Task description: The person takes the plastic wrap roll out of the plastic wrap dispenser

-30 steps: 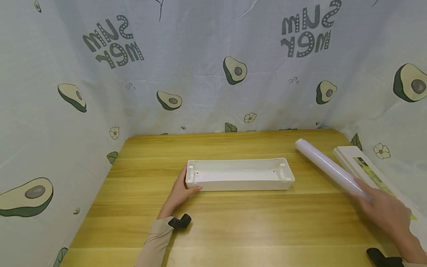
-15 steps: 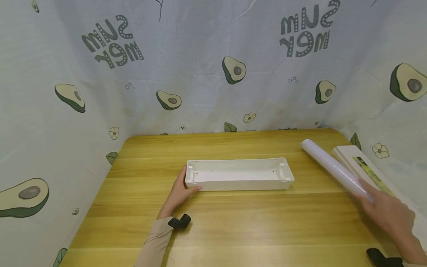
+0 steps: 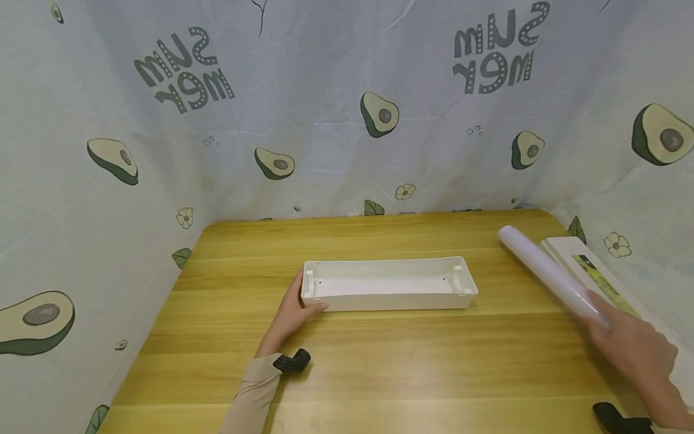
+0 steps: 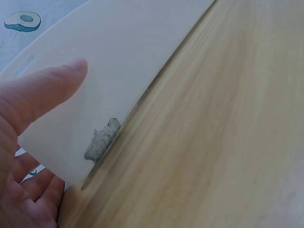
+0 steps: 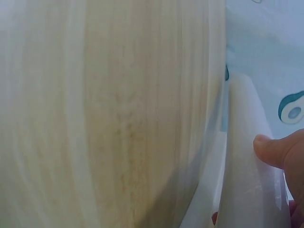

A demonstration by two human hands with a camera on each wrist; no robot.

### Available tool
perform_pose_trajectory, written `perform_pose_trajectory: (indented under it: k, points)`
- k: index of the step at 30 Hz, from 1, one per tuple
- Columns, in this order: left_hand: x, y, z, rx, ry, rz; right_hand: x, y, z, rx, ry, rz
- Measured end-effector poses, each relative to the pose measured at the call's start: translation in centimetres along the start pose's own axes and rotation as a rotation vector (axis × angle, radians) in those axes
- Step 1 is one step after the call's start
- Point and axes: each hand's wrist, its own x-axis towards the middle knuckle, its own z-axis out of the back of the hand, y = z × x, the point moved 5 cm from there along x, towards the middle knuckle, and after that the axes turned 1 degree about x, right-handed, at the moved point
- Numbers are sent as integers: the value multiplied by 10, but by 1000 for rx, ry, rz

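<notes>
A long white open plastic box (image 3: 390,302) sits in the middle of the wooden table, its inside facing up. My left hand (image 3: 290,312) grips its left end, thumb on the front wall and fingers round the far side. In the left wrist view a grey torn patch (image 4: 102,142) shows on the box wall (image 4: 128,52) near its bottom edge. Over at the right, my right hand (image 3: 631,346) holds a translucent white roll of film (image 3: 547,271) near its lower end. The right wrist view shows the thumb (image 5: 273,151) lying along the roll (image 5: 249,190).
A long white carton (image 3: 569,250) with a green label (image 3: 604,283) lies at the table's right edge, partly behind the roll and right hand. An avocado-print curtain (image 3: 325,78) surrounds the table (image 3: 390,374) at the back and sides.
My right hand has moved the roll a little to the right, so its far end now overlaps the carton more. My left hand and the box stay in place.
</notes>
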Motion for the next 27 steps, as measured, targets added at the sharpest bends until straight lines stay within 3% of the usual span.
perform_pose_trajectory:
  k: [27]
  points:
    - [-1,0,0,8,5,23,-2,9,1,-62,50,-63]
